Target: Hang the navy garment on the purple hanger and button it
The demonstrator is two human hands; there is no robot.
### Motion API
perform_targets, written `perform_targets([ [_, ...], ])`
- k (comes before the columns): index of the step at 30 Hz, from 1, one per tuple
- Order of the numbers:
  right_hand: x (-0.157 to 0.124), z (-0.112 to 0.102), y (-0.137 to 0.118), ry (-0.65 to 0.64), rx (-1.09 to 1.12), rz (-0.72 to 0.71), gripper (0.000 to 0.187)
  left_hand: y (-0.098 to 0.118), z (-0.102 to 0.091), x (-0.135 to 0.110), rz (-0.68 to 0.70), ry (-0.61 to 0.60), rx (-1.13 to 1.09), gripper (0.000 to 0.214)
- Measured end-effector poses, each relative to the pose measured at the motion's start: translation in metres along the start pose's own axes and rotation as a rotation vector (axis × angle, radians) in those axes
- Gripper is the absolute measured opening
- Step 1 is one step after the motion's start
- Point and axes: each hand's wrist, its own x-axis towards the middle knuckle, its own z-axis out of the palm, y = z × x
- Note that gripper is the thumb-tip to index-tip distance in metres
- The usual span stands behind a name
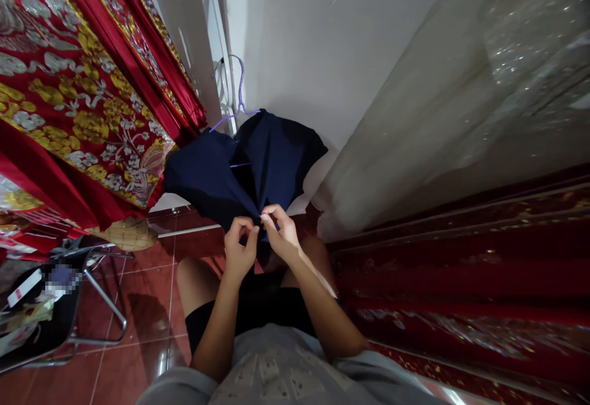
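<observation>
A dark navy garment hangs on a purple wire hanger hooked up by a white wall. Both my hands meet at the garment's lower front, fingers pinched together on the cloth. My left hand grips the fabric edge from the left. My right hand pinches it from the right, fingertips touching the left hand's. What small part sits between the fingertips is hidden by the fingers.
Red garments with gold and silver embroidery hang at the left. A sheer white sequined gown hangs at the right above a red embroidered cloth. A black metal-framed chair stands at lower left on the red tiled floor.
</observation>
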Motion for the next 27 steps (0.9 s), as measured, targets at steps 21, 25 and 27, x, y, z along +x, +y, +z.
perform_targets([
  [21, 0.162, -0.009, -0.084, 0.040, -0.328, -0.355, 0.016, 0.011, -0.026, 0.045, 0.129, -0.121, 0.393, 0.007],
  [25, 0.146, -0.011, -0.082, -0.022, 0.002, -0.013, 0.018, 0.041, -0.031, 0.100, 0.395, -0.008, 0.502, 0.020],
  [27, 0.141, -0.014, -0.087, -0.112, 0.173, 0.149, 0.023, 0.059, -0.027, 0.127, 0.484, -0.002, 0.561, 0.025],
])
